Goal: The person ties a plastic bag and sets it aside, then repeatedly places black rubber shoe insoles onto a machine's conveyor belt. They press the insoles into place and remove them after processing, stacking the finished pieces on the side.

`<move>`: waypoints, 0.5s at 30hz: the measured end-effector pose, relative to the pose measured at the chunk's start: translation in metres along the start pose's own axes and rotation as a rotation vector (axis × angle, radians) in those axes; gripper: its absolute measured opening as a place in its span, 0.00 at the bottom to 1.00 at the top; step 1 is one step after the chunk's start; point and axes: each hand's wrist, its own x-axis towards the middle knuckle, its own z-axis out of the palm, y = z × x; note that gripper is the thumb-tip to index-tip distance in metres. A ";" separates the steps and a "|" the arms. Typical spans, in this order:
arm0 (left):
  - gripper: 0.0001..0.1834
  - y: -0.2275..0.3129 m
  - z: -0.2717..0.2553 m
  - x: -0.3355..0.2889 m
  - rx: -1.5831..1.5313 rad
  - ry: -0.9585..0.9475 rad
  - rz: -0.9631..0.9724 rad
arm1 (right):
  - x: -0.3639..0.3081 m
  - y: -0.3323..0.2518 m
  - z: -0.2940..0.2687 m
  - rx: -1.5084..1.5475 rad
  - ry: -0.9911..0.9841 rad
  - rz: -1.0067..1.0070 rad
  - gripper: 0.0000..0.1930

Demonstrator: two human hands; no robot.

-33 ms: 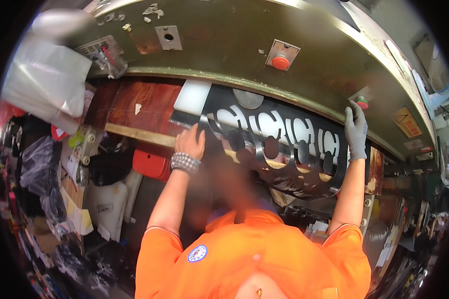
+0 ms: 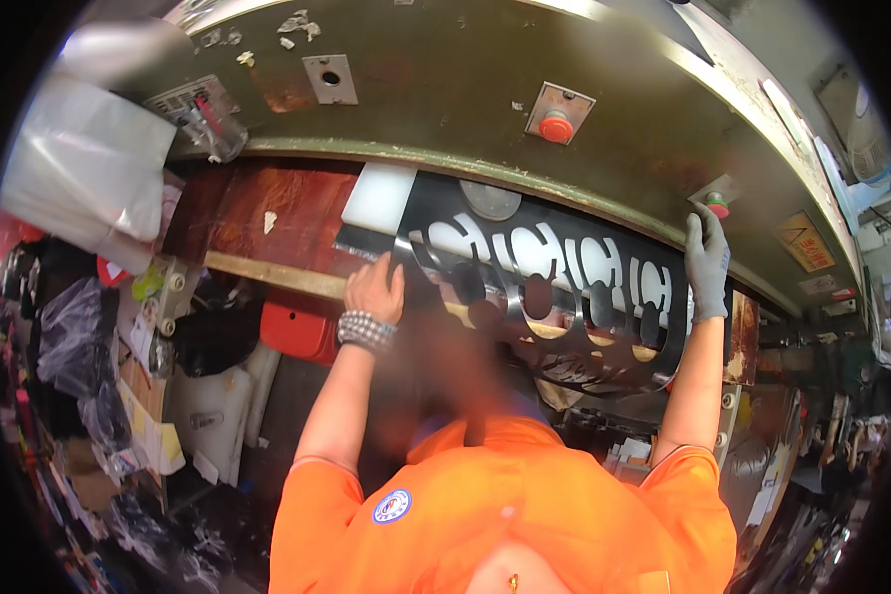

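Observation:
A black sheet (image 2: 614, 223) with several cut-out shapes lies partly under the machine's front beam. Its near part curves down over the bench edge toward me. My bare left hand (image 2: 373, 292), a checkered band on its wrist, rests with fingers stretched out at the sheet's left edge, over a wooden strip (image 2: 277, 275). A grey glove covers my right hand (image 2: 707, 262), whose fingers extend upward beside the sheet's right end. Its fingertips are at a green push button (image 2: 717, 205); whether they touch it, I cannot tell. A white block (image 2: 377, 196) lies at the sheet's far left corner.
The green machine beam (image 2: 416, 89) spans the far side and carries a red push button (image 2: 555, 126). Under the reddish bench top (image 2: 287, 213) is a red container (image 2: 299, 327). Clear plastic bags (image 2: 84, 158) hang at the left, above piled clutter.
The whole view has shifted very slightly. Both hands and the black sheet stay in the same places relative to each other.

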 end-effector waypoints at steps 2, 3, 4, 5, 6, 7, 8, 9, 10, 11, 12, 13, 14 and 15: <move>0.16 -0.004 0.006 -0.002 -0.001 0.011 -0.014 | 0.006 0.002 -0.007 -0.118 0.019 0.211 0.14; 0.15 -0.002 0.008 -0.002 -0.017 0.059 0.001 | 0.008 0.005 -0.013 -0.160 0.009 0.298 0.15; 0.15 -0.001 0.008 -0.002 -0.020 0.036 0.021 | 0.010 0.011 -0.017 -0.190 0.040 0.289 0.15; 0.14 0.002 0.007 -0.001 -0.011 0.033 0.023 | 0.012 0.018 -0.018 -0.209 0.070 0.271 0.15; 0.14 0.002 0.005 0.001 0.019 0.064 0.002 | 0.015 0.026 -0.019 -0.200 0.075 0.234 0.16; 0.14 0.004 0.004 0.002 0.061 0.041 -0.014 | 0.014 0.035 -0.017 -0.303 0.137 0.142 0.16; 0.14 0.003 0.001 0.003 -0.035 -0.014 -0.021 | 0.010 0.043 -0.015 -0.407 0.153 -0.027 0.18; 0.13 0.005 0.002 0.003 -0.042 0.023 -0.026 | 0.010 0.049 -0.009 -0.495 0.138 -0.091 0.18; 0.13 0.003 0.000 0.002 0.069 0.085 0.216 | 0.005 0.054 -0.008 -0.603 0.125 -0.107 0.19; 0.13 0.005 0.003 0.003 0.065 0.062 0.141 | 0.002 0.056 -0.005 -0.621 0.125 -0.150 0.20; 0.14 0.007 0.006 0.001 0.043 0.078 0.033 | -0.001 0.059 -0.002 -0.663 0.150 -0.133 0.21; 0.15 0.005 0.010 0.003 -0.062 0.066 -0.084 | -0.002 0.059 0.002 -0.733 0.188 -0.055 0.22; 0.15 0.006 0.013 0.003 -0.018 0.004 -0.140 | -0.001 0.060 0.006 -0.757 0.182 0.086 0.23; 0.15 0.004 0.017 0.002 -0.063 0.009 -0.147 | 0.000 0.059 0.011 -0.657 0.179 0.116 0.21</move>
